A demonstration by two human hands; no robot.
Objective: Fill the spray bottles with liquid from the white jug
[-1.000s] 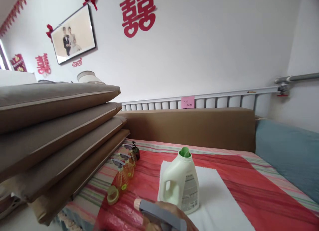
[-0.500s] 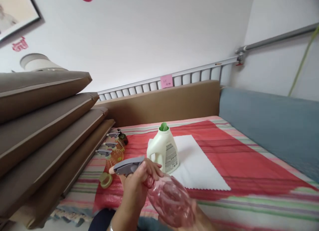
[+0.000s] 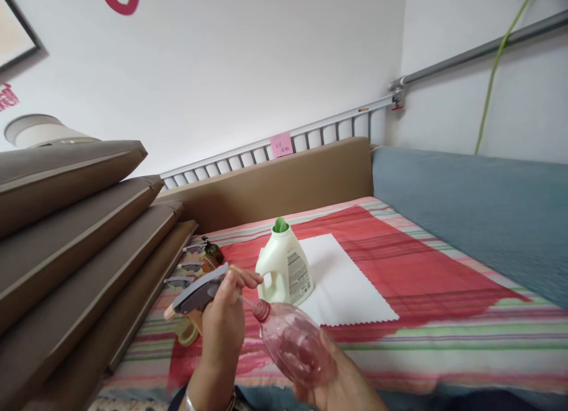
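My left hand point(image 3: 226, 316) is closed around a grey trigger spray head point(image 3: 199, 291), whose thin tube reaches toward the neck of a clear pink bottle point(image 3: 295, 343). The bottle lies tilted in my right hand point(image 3: 341, 381), which grips its base from below; its threaded mouth points up and left. The spray head's collar is off the mouth. Just beyond the hands stands a white detergent jug point(image 3: 284, 263) with a green pouring spout and no cap on it. A yellowish round cap point(image 3: 186, 331) lies left of my left hand.
Several spray bottles point(image 3: 191, 266) and a dark bottle point(image 3: 213, 252) line the left side. A white scalloped cloth point(image 3: 341, 281) lies on red sheeting point(image 3: 399, 269) over striped fabric. Stacked brown cushions point(image 3: 80, 233) rise at left; a blue cushion point(image 3: 470, 210) borders the right.
The spray head has come away from the pink bottle's neck, moving left and exposing its tube and the threaded mouth. The whole view has also shifted slightly.
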